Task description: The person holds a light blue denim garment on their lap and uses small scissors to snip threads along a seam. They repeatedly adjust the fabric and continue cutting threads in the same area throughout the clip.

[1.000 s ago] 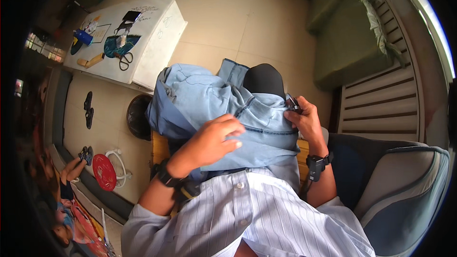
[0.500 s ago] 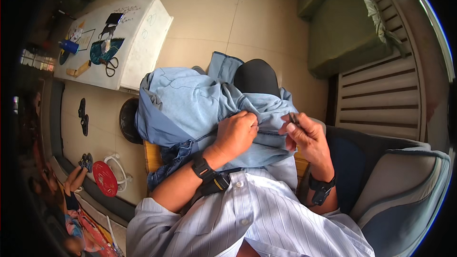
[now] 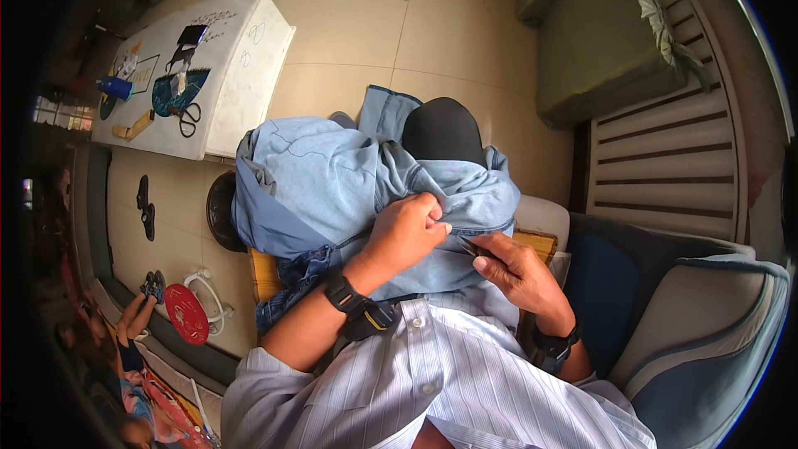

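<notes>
Light-blue denim (image 3: 307,166) with dark seams lies heaped over my lap, around a black-covered knee (image 3: 440,125). My left hand (image 3: 403,233) is closed on the denim near its middle, the fingers pinching a fold by a seam. Just to its lower right, my right hand (image 3: 515,270) grips small dark snips (image 3: 472,248), their pointed end at the denim seam. Darker, rumpled jeans (image 3: 295,287) lie at the left of my lap.
A white table (image 3: 253,75) at upper left holds scissors (image 3: 189,120) and a blue bottle (image 3: 115,88). A black bin (image 3: 223,212) and red stool (image 3: 184,316) stand left. Another person's leg (image 3: 133,316) shows lower left. Green bundles (image 3: 607,66) rest on a slatted bench (image 3: 665,191), right.
My left hand has moved right and closed on the denim. My right hand has moved down and inward with the snips, from the heap's right side to beside my left hand.
</notes>
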### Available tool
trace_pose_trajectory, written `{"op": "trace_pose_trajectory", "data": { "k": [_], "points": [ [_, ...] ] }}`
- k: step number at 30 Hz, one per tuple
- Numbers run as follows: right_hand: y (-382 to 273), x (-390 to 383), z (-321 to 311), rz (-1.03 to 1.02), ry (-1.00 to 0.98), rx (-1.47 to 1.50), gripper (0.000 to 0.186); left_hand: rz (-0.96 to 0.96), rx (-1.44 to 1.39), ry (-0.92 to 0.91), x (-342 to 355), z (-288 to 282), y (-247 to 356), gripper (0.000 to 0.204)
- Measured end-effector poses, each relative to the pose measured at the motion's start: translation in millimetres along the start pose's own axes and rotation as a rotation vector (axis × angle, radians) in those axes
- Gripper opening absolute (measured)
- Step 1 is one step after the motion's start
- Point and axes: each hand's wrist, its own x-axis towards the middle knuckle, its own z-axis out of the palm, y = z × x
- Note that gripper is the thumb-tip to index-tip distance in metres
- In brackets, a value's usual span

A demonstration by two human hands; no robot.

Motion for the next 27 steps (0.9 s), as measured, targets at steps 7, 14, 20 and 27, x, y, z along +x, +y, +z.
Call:
{"op": "trace_pose_trajectory", "data": {
  "k": [7,14,20,27],
  "points": [
    [10.1,-7.8,2.6,0.104,0.121,0.132,0.035,0.01,0.058,-0.021,5.3,-2.0,0.2,0.017],
    [8.0,-1.2,6.1,-0.049,0.176,-0.068,0.029,0.041,-0.232,0.038,-4.1,-6.4,-6.0,0.012],
    [-1.2,13.7,20.0,-0.133,0.226,-0.397,0.018,-0.146,-0.373,0.003,-4.8,-3.4,-15.7,0.012],
    [1.8,26.6,35.1,-0.208,0.246,-0.499,0.014,-0.156,-0.629,-0.021,-4.0,-4.8,-14.8,0.013]
  ]
}}
